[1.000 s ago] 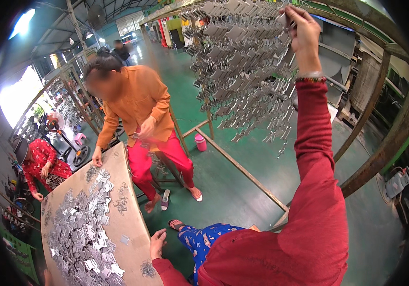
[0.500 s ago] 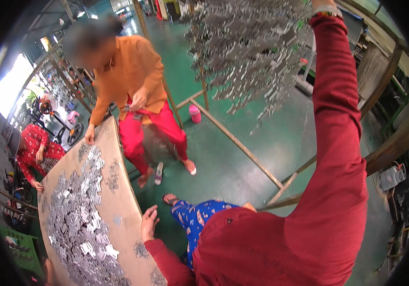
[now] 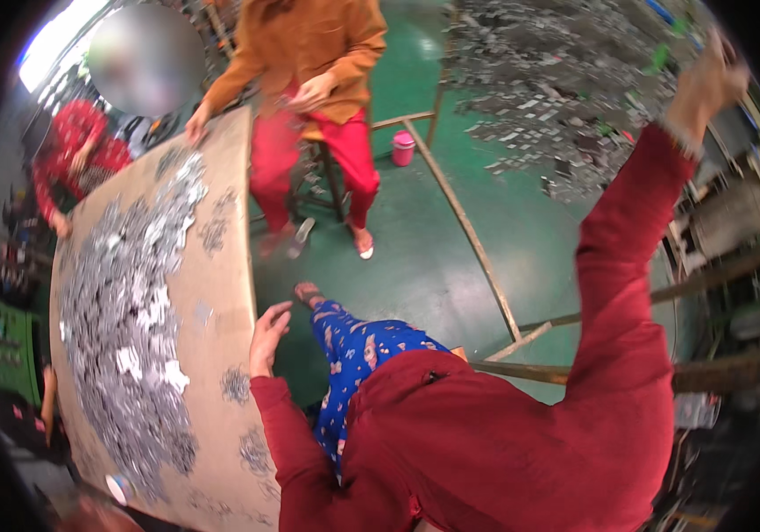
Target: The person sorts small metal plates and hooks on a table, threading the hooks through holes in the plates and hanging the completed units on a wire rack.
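Observation:
My left hand [image 3: 270,339] is at the right edge of the tan table [image 3: 225,319], fingers apart and nothing seen in them. My right hand [image 3: 708,84] is raised at the upper right, beside a large hanging mass of small flat grey metal pieces [image 3: 557,97]. Motion blurs its fingers, so whether they hold anything does not show. A broad heap of similar grey metal pieces [image 3: 123,310] covers much of the table. Small tangles of thin dark wire bits [image 3: 236,384] lie on the table near my left forearm.
Across the table's far corner sits a person in an orange shirt [image 3: 318,44], one hand at the table edge. Another person in red [image 3: 87,151] is at the far left. A wooden frame [image 3: 464,222] stands on the green floor near a pink bucket [image 3: 403,149].
The view has shifted, and the hanging pieces now appear farther right and swung out. My right arm has moved right and bent, its hand now in view. My left hand stays by the table edge.

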Tool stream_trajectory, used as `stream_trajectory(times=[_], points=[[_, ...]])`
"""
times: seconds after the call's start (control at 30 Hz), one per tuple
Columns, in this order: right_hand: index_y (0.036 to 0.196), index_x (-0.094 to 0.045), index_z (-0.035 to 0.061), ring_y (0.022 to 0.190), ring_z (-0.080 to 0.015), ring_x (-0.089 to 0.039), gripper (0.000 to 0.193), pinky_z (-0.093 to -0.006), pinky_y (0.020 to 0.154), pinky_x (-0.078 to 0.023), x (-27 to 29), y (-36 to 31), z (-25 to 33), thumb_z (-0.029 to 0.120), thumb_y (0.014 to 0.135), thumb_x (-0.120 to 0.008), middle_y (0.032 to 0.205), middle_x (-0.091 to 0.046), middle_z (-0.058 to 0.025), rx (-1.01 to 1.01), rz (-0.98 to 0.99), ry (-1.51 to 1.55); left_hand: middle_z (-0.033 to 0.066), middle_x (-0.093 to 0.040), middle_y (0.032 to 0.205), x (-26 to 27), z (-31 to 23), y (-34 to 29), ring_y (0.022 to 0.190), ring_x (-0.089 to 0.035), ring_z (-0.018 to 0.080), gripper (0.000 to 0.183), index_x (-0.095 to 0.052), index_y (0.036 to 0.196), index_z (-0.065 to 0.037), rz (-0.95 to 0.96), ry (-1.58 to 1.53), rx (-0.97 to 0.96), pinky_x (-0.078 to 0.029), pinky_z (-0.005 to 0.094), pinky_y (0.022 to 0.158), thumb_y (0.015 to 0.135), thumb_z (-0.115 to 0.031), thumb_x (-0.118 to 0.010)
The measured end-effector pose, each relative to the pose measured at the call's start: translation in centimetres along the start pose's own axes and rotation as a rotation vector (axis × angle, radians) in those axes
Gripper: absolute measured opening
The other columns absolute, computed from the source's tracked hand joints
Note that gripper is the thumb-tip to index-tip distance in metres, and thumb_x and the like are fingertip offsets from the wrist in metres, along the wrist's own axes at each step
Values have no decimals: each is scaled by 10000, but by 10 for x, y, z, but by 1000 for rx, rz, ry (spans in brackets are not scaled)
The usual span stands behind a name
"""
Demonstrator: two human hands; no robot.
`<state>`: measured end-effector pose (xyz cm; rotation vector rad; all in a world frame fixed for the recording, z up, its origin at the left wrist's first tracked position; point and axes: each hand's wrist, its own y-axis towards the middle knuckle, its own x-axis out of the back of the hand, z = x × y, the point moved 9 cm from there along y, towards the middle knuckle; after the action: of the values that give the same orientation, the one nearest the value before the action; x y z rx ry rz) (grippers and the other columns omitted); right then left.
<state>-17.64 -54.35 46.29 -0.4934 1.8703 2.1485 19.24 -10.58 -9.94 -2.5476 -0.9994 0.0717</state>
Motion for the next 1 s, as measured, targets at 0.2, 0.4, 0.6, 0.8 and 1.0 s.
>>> stream_trajectory(times=[0.2,0.4,0.6,0.8,1.0], points=[[987,-571,11,869,-213,-523,255,-309,740,-446,-153,-325,180,3,732,-589,893,-539,-90,-278,269,421,41,-587,1031,-40,-11,-88,960,-531,132,307,-590,1095,-37,170,50,-59,-446,270,796,791,-71,-613],[1097,-582,42,812,-123,-584,303,-268,735,-474,-248,-462,350,-14,800,-559,947,-610,-59,-778,908,1138,54,-625,729,-22,16,-216,644,-579,113,134,-620,812,-8,73,-42,139,-467,243,585,805,-138,-652],[1178,-534,7,873,-340,-614,378,-413,792,-462,-277,-714,429,191,848,-560,957,-623,-244,-458,2030,987,39,-604,659,39,34,-315,588,-560,113,161,-631,810,-24,-464,31,306,-449,252,539,795,-182,-654],[1282,-466,159,1132,-399,-401,464,-482,927,-371,-270,-732,508,281,847,-571,1252,-450,-197,-16,1843,948,102,-626,646,155,70,-397,594,-607,167,140,-669,826,-21,-1401,297,415,-461,300,563,777,-146,-631],[1323,-411,218,1300,-346,-251,457,-555,1001,-248,-253,-745,528,325,887,-498,1397,-339,-58,116,1833,955,138,-635,768,201,79,-335,716,-613,322,141,-667,846,-43,-1514,562,314,-475,387,649,757,-150,-644]])
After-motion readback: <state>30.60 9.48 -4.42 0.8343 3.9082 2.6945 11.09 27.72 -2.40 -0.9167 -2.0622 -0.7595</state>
